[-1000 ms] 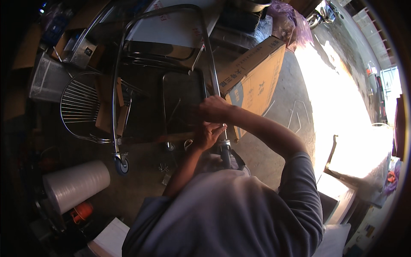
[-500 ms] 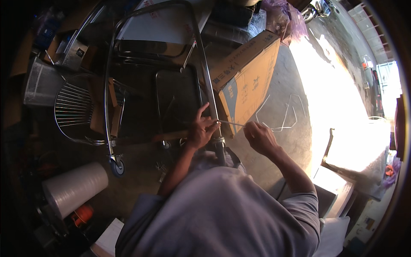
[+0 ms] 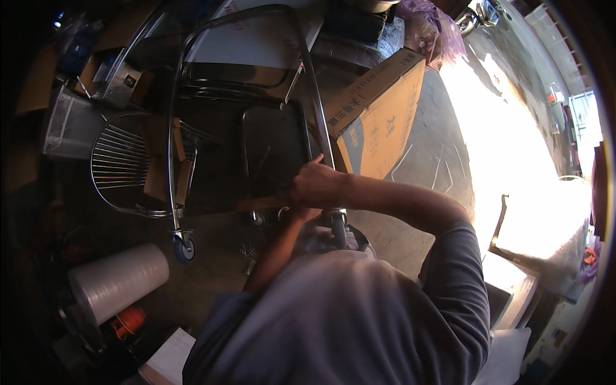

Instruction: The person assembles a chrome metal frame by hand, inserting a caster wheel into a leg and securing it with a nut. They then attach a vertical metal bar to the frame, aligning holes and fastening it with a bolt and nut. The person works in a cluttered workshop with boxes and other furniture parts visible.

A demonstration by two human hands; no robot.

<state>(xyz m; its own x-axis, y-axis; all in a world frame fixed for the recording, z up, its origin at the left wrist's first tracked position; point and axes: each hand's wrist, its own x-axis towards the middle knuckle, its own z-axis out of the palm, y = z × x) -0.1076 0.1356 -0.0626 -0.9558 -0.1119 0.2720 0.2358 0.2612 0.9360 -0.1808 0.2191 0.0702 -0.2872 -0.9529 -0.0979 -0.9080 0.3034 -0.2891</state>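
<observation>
A chromed tubular frame [image 3: 171, 141] on casters, like a trolley, stands in front of me. My right hand [image 3: 316, 184] reaches across to its right-hand upright, fingers curled and thumb raised. What it grips is hidden. Just below it, my left hand [image 3: 307, 212] is mostly covered by the right, so its fingers do not show. A thin white strip [image 3: 439, 168] lies bent on the floor to the right, beyond my right forearm. Close beside the upright leans a large brown cardboard box [image 3: 388, 122]. One grey caster [image 3: 183, 249] sits under the left upright.
At left are a round wire rack [image 3: 119, 163] and a roll of clear wrap [image 3: 122, 282], with an orange reel [image 3: 129, 322] under it. Pink plastic bags [image 3: 431, 32] are heaped at the back. Sunlit floor lies to the right, with a wrapped bulky item [image 3: 545, 224] there.
My right hand has swung left across the upright to my left hand. The strip stretched between the hands is no longer visible there; its loose part on the floor has shifted. The view has tilted slightly.
</observation>
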